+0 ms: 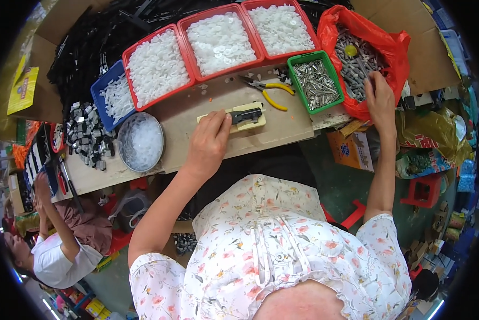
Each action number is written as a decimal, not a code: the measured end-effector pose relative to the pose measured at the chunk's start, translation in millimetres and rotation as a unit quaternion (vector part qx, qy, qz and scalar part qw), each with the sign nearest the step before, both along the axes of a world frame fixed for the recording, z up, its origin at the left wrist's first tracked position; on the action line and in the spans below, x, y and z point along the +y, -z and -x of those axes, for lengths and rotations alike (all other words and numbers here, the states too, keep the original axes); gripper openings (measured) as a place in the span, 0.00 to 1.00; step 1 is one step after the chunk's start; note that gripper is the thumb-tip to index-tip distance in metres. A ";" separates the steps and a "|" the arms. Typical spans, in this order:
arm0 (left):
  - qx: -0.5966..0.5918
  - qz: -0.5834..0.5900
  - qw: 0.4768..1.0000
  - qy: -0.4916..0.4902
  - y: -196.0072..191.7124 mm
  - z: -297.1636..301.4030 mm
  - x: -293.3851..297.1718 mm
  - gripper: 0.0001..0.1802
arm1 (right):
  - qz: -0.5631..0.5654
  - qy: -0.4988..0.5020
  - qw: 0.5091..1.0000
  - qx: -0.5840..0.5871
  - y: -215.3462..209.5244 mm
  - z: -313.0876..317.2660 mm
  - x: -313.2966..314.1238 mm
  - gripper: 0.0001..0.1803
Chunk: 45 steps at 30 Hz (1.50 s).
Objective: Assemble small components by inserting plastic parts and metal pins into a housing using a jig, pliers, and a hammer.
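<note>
- The left hand (207, 143) rests on the cream jig block (234, 118) near the counter's (282, 130) front edge, fingers pressed on its left end.
- The block's long axis runs left–right; its black part (247, 115) lies just right of the fingertips.
- The right hand (380, 98) reaches into the red bag (396, 50) of grey parts at the counter's right end; its fingers are curled, and whether they hold anything is hidden.
</note>
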<state>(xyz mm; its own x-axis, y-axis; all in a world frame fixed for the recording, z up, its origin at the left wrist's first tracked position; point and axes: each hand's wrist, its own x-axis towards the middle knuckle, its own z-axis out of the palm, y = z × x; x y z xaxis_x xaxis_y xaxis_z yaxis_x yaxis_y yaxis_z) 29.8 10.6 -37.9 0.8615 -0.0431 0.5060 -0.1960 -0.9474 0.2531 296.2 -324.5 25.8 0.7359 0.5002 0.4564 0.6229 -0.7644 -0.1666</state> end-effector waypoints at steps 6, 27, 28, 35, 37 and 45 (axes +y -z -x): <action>-0.006 0.000 1.000 0.008 -2.5 2.4 1.5 0.21 | -0.041 -0.190 0.950 0.246 -14.9 117.0 84.2 0.10; -0.042 -0.013 0.999 0.009 -2.4 0.0 -0.6 0.20 | -0.078 -0.241 0.947 0.199 -31.9 157.6 117.8 0.10; -0.047 -0.013 0.999 0.005 -2.0 0.0 -1.1 0.19 | 0.019 -0.222 0.942 0.252 -20.1 153.8 117.3 0.10; -0.027 0.000 0.999 -0.021 -7.1 1.2 -10.8 0.19 | 0.095 -0.230 0.929 0.274 -16.4 148.5 115.9 0.11; -0.041 -0.001 0.996 -0.082 -11.6 5.8 -24.7 0.20 | 0.013 -0.265 0.940 0.216 -29.1 146.9 123.2 0.11; -0.004 0.035 0.997 -0.074 15.5 18.8 -51.7 0.24 | 0.091 -0.298 0.921 0.235 -5.7 149.8 152.3 0.11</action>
<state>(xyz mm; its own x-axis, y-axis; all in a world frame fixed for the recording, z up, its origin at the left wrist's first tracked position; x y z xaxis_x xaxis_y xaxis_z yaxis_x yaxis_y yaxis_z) 11.0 -41.1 -53.4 0.8514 0.1199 0.5107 -0.0582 -0.9460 0.3190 146.4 -172.2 31.5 0.4009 0.9158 0.0261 0.8323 -0.3521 -0.4282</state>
